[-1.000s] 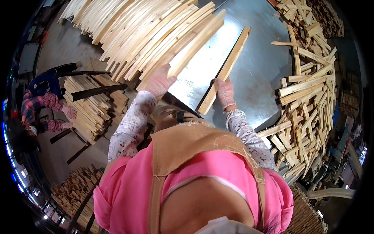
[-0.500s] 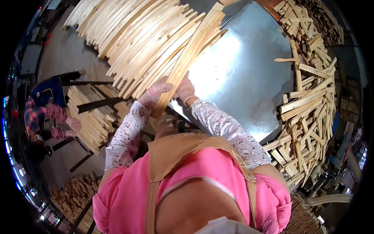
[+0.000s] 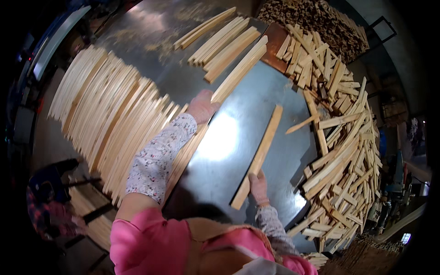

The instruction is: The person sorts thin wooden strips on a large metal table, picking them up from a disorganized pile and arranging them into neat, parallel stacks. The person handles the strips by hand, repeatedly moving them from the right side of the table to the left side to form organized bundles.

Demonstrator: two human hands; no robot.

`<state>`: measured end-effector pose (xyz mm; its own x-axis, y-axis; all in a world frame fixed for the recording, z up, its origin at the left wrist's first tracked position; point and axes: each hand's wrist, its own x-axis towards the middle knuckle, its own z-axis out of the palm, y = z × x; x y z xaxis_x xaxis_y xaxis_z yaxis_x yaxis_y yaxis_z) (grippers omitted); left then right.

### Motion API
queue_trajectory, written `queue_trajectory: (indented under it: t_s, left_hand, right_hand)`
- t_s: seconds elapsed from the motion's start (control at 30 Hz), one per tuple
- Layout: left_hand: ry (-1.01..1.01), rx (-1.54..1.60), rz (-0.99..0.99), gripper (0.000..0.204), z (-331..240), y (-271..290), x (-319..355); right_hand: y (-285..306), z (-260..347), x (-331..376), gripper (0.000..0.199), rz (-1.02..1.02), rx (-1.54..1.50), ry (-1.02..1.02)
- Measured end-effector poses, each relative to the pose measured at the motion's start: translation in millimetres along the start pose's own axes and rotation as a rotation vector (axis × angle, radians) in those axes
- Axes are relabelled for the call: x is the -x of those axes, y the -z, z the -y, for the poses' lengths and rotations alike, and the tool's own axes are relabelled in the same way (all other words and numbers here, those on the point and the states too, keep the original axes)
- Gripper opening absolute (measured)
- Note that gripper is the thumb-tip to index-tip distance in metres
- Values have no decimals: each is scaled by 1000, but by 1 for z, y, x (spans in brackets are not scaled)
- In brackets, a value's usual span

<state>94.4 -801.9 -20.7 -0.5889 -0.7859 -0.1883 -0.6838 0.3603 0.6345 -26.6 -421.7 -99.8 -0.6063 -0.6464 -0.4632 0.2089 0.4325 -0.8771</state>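
My left hand (image 3: 203, 106), gloved and with the arm stretched forward, is closed around the near end of a pale wooden strip (image 3: 240, 68) on the metal table; its fingertips are partly hidden. Just left of that hand is a wide row of wooden strips (image 3: 110, 119) laid side by side. My right hand (image 3: 258, 187) grips a single wooden strip (image 3: 263, 151) near its lower end, thumb over the top face. That strip slants away from me over the shiny table (image 3: 220, 158), apart from the row.
Several short groups of strips (image 3: 220, 41) lie at the far side. A heap of offcuts (image 3: 348, 169) lines the right edge, with a thin sliver (image 3: 302, 123) jutting inward. A large stack (image 3: 316, 27) stands far right. Another person (image 3: 50, 206) is at lower left.
Both hands were together on one slanted strip near my body. Now they are apart: the left has reached forward to another strip, the right holds a strip farther right. My view has shifted.
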Motion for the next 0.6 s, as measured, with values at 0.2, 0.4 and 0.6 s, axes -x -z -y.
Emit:
queue_trajectory:
  t_s: [0.2,0.4,0.6]
  left_hand:
    - [-172,-176,-53,78,36,-9,-227]
    - [7,-48,-45,88,30,-19,-260]
    - [148,-114,-7,106,8,-1,-253]
  right_hand:
    - [15,-6,-10,42,31,-76,-51]
    - [22,-5,-15,46,69,-174,-134]
    - [16,-2,-17,44,102,-239,-129]
